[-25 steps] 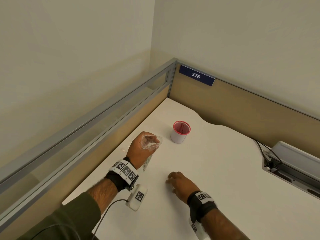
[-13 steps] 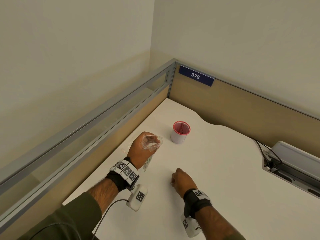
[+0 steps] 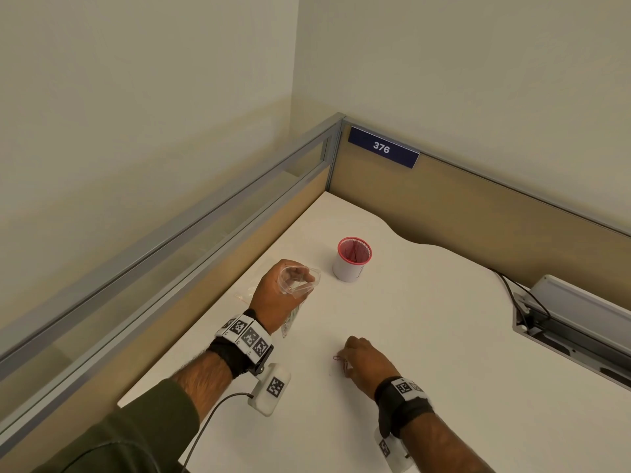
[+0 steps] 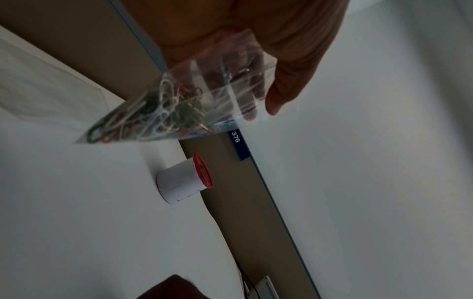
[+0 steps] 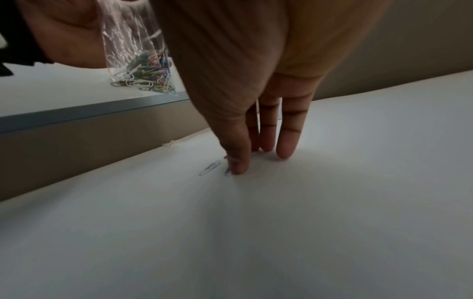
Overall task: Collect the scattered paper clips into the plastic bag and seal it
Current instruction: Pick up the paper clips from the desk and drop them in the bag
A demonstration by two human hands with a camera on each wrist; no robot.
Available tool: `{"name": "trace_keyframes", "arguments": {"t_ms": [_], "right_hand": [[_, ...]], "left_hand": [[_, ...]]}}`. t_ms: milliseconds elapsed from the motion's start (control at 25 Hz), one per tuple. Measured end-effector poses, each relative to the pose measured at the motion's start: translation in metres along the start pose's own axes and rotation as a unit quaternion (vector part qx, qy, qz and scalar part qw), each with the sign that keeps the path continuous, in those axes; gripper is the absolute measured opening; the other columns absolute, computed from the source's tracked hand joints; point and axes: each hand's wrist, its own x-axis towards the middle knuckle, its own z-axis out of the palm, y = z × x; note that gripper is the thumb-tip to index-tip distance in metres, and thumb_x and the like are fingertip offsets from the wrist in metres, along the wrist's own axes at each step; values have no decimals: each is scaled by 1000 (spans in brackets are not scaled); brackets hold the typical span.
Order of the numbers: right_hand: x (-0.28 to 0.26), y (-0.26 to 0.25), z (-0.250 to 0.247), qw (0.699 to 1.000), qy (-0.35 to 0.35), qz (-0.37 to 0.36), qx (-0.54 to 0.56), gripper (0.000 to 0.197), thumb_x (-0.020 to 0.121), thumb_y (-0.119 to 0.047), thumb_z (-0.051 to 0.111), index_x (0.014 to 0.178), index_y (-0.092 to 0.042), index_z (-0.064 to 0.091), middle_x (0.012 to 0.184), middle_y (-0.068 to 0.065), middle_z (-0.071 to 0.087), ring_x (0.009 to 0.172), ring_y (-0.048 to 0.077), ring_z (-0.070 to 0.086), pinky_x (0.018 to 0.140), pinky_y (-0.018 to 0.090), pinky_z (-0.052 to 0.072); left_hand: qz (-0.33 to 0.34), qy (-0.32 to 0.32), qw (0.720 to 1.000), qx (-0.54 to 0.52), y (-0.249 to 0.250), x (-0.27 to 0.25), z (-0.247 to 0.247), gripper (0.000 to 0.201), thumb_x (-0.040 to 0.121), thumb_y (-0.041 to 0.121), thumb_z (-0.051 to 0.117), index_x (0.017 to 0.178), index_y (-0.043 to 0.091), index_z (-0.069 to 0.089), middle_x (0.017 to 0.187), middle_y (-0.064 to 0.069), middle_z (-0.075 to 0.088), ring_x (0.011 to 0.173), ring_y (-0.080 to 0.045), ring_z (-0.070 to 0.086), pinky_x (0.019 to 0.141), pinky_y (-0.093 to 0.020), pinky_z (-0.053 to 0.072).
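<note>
Bench [image 3: 444, 336]: holds the last loose clips.
Bag [image 4: 179, 105]: your L hand [image 3: 276, 295] grips it curled, mouth open, up-left of R.
R hand [image 3: 367, 365]: fingers straight, tips pressing bench, holding nothing.
Clips [image 5: 210, 168]: just left of R thumb, R nearer, long axis slanting away-right.

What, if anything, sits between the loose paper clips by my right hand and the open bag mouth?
Nothing visible does. The loose paper clips lie at the right hand, and only bare desk separates them from the plastic bag held open in the left hand.
</note>
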Motion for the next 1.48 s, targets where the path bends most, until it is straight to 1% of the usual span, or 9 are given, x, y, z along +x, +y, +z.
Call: {"name": "trace_keyframes", "arguments": {"t_ms": [280,440,640,880,1040,1160,1240,1360,1480], "right_hand": [[12,-11,-2,998,27,51,4,14,90,-15,52,96,-12,64,105,6,59,98,26,58,77,32,45],[15,-12,-5,994,30,87,56,3,87,-19,58,85,-20,60,97,1,54,99,24,57,80,29,44],[14,-15,-2,993,42,97,55,14,92,-21,52,95,-15,64,106,6,61,99,23,58,85,31,47],[5,-18,-20,983,81,119,113,9,87,-20,57,87,-17,65,94,1,61,85,17,56,80,28,50],[-2,-42,-87,954,212,60,205,4,85,-22,66,83,-19,66,85,-4,62,76,15,57,70,25,49],[-7,-76,-144,917,289,-12,275,0,86,-20,67,87,-20,67,87,-5,66,78,9,59,69,14,49],[-5,-95,-167,908,302,-53,285,4,87,-21,67,90,-19,68,88,-6,66,79,9,60,69,10,49],[4,-112,-176,925,278,-90,242,8,87,-26,67,91,-20,69,90,-3,64,81,10,58,74,21,53],[9,-116,-172,940,259,-82,204,14,88,-31,66,97,-21,70,94,-3,64,82,10,58,75,22,53]], "left_hand": [[0,-1,1000,3,2,2,-1,30,82,-2,77,108,1,62,101,-5,72,97,-10,69,88,-29,58],[-1,4,1000,5,1,2,-5,31,82,-1,77,109,2,62,101,-5,72,99,-14,69,89,-31,58],[-3,1,1000,14,1,1,-4,31,83,0,77,109,1,62,100,-4,72,92,-1,68,83,-20,57],[-4,-3,1000,18,1,3,-5,31,82,1,77,110,3,62,101,-3,72,96,-6,68,85,-24,58],[-8,0,1000,13,-4,4,-5,31,82,0,77,109,2,62,100,-3,72,98,-11,69,90,-30,57],[-2,-1,1000,13,-6,2,-2,31,82,1,77,109,3,62,103,-8,73,102,-17,70,90,-30,57],[7,-12,999,30,-6,2,0,29,83,2,77,108,7,62,100,-5,73,98,-10,70,87,-22,56],[25,-24,996,76,-5,4,1,32,82,4,78,98,24,59,92,8,69,85,9,67,75,-11,52],[31,-26,996,80,-7,7,-1,32,81,8,78,99,27,59,92,8,68,84,6,67,76,-14,52]]}}
